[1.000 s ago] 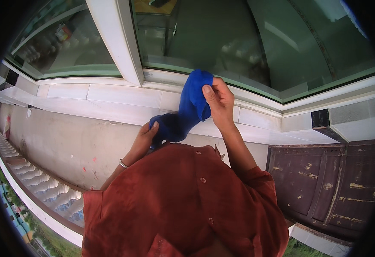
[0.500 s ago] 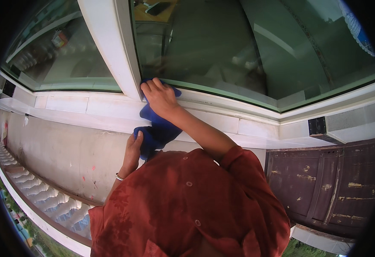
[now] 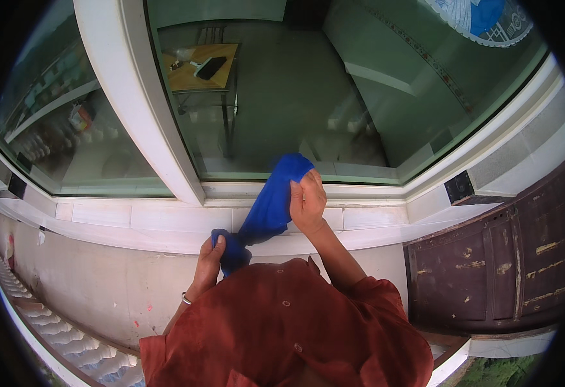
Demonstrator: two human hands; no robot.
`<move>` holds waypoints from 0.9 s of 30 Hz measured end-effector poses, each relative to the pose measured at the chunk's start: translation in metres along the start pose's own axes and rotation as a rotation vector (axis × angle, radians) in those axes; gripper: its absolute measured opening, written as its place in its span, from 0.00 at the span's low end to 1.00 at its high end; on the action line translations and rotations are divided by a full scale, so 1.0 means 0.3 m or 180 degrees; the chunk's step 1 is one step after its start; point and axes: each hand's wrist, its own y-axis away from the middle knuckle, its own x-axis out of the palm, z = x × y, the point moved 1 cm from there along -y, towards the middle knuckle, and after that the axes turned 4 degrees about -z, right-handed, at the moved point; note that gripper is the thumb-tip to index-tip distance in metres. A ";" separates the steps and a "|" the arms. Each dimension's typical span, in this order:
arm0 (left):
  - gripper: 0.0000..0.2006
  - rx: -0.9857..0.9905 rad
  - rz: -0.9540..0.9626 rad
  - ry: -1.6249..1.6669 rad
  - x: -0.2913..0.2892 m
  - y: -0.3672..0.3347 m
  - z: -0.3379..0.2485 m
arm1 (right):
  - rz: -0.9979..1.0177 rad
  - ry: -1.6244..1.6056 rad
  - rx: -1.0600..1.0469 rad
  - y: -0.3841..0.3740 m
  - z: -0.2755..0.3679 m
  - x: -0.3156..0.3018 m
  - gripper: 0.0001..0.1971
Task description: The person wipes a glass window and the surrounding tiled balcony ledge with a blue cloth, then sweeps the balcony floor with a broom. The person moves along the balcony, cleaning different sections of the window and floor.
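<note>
Two hands hold one blue cloth (image 3: pixel 266 209), stretched between them above the pale sill (image 3: pixel 179 219). Your left hand (image 3: pixel 207 259) pinches its near left end, thumb on top; your right hand (image 3: pixel 309 203) has its fingers closed on the far right end, by the window (image 3: pixel 282 122). Whether it touches the glass, you cannot tell. It looks soft, light and limp, likely to sag and twist but not to break; a bunched fold at each end should give you the surest grip. No label or writing shows on it; the small orange-and-white shape (image 3: pixel 81 117) far left is too blurred to read.
</note>
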 end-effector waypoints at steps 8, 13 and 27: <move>0.22 0.0907 0.0803 -0.0041 0.047 -0.028 -0.203 | -0.0776 0.0680 -0.0458 -0.461 -0.172 -0.208 0.32; 0.22 0.1066 0.0913 0.0124 0.053 -0.064 -0.220 | -0.0957 0.1606 -0.1262 -0.722 -0.158 -0.205 0.31; 0.21 0.0485 0.0542 0.0533 0.054 -0.079 -0.073 | 0.1924 0.1064 -0.2172 -0.212 -0.072 0.209 0.20</move>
